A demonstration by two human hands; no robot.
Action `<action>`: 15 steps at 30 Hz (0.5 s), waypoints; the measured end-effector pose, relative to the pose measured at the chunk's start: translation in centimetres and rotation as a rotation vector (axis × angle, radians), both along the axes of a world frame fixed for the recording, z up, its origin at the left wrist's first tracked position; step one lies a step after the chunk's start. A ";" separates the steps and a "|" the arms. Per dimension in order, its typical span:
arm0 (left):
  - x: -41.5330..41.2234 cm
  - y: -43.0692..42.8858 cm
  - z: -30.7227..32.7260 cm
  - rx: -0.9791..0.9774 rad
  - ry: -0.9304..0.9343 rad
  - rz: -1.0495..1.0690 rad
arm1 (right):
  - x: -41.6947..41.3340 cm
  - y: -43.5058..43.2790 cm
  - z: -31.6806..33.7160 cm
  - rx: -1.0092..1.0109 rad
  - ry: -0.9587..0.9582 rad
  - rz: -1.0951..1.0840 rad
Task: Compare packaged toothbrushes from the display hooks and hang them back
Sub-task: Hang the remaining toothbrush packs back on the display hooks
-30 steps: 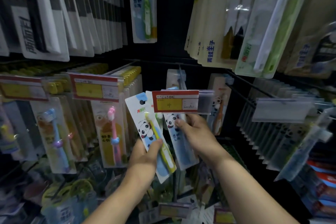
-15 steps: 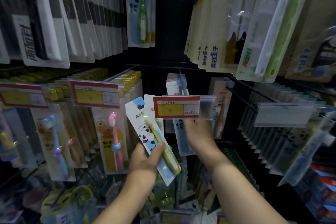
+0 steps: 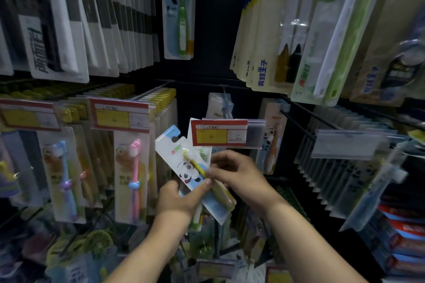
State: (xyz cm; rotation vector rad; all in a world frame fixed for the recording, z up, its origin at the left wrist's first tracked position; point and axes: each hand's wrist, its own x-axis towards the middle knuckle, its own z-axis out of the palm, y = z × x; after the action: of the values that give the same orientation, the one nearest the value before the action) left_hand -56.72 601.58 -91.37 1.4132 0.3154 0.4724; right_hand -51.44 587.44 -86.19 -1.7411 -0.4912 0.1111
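— Down from behind the price tag point(image 3: 218, 132) comes the right hand point(image 3: 241, 174), and it now meets the left hand point(image 3: 177, 200) in front of the display.

— What does it grasp?

— Same thing as the left: the yellow toothbrush pack point(image 3: 184, 163). Its thumb lies on the front of the pack beside the brush handle, and its curled fingers close on the pack's right edge. That grip is a pinch.

— And the left grip?

— Clenched on the pack's lower half, from the left side. The thumb presses across the front of the card, just under the panda drawing. The other fingers are hidden behind it.

— So where does the pack sit against the two grips?

— Between them, tilted, with its top leaning to the left. Most of the card, hang hole included, stands above both grips. The bottom corner pokes out below, between the two wrists.

— Anything else in the left grip?

— A second pack point(image 3: 197, 220) with a green brush lies behind the first, more upright, and its lower end shows under the left thumb. I cannot tell which fingers hold it.

— And the tag?

— Just above the right grip, not touching it. Left of the left grip hangs a pink-brush pack point(image 3: 134, 167). Up and right of the right grip hangs an orange-brush pack point(image 3: 272, 145).
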 end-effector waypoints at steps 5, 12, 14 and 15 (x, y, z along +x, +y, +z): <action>-0.4 -0.6 0.3 -0.010 0.007 -0.027 | 0.0 -0.5 0.0 -0.026 0.040 -0.018; -0.3 -0.5 0.3 -0.093 0.084 -0.091 | 0.5 -0.8 -0.5 -0.054 0.069 -0.008; -0.3 -0.5 0.2 -0.113 0.100 -0.111 | 0.5 -1.0 -0.5 -0.070 0.067 -0.016; -0.3 -0.6 0.2 -0.114 0.103 -0.113 | 0.6 -1.1 -0.5 -0.090 0.063 -0.023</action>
State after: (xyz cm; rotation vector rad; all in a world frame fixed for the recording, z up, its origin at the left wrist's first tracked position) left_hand -57.02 600.99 -91.12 1.3383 0.3387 0.2853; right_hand -50.87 586.37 -86.73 -1.8254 -0.4260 0.1736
